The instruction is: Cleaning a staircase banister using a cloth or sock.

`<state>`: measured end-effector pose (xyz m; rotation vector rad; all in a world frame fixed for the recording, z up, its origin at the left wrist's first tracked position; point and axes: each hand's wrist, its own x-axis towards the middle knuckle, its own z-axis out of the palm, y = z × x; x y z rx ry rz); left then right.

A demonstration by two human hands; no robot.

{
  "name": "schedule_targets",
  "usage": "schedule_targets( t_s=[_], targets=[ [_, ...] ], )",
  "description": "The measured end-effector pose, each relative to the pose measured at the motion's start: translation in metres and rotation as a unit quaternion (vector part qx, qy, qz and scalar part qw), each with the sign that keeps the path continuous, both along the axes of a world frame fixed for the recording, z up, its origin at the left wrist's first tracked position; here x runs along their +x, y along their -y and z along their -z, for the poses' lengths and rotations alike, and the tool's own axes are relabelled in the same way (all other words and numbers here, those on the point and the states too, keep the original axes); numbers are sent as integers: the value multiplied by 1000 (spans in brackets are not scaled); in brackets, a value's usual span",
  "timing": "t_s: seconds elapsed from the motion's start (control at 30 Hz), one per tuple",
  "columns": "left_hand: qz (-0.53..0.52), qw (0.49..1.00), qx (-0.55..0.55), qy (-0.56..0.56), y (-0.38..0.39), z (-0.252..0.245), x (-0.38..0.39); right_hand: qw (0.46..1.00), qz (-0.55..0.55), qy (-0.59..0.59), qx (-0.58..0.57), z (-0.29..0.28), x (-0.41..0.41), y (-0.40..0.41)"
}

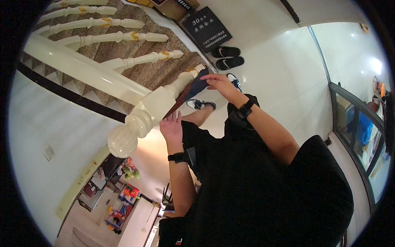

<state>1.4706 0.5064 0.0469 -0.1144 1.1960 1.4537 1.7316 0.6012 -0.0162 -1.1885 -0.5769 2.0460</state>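
Note:
A dark blue and dark red piece, seemingly cloth [195,85], lies against the side of the cream newel post [159,100]. My left hand [171,127] is by its lower end, palm showing and fingers spread, just below the post's square block. By the upper end is my right hand [220,87], index finger stretched out over the edge and the other fingers slightly bent. Whether either hand presses on the piece cannot be told. The post ends in a round ball finial [122,141], and a thick cream handrail [89,72] joins it.
Cream balusters [123,36] with gold trim line the brown stone stairs [172,69]. Black slippers [230,62] and a dark mat with writing [206,29] lie on the pale tiled floor. A glass-paned frame [355,114] stands at right. Fruit [131,173] and shelves are at lower left.

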Motion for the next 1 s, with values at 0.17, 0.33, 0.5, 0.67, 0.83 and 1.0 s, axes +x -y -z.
schedule_targets(
  t_s=[0.17,0.33,0.5,0.67,0.83,1.0],
  targets=[
    [-25,998,-28,-59,-39,0,30,996,-8,-22,84,-14,-33,-18],
    [4,1000,-27,1,-42,20,18,987,11,-77,137,-22,-96,-11],
    [87,995,-34,-31,-37,36,-5,982,-35,-35,180,-18,-116,-11],
    [-46,993,-39,101,-44,21,14,968,-17,29,249,-8,-113,7],
    [69,974,-56,-207,-20,-18,14,980,-123,-52,146,-29,-87,22],
    [441,324,-218,-808,-24,-34,16,972,-50,-28,227,-41,-62,14]
  ],
)
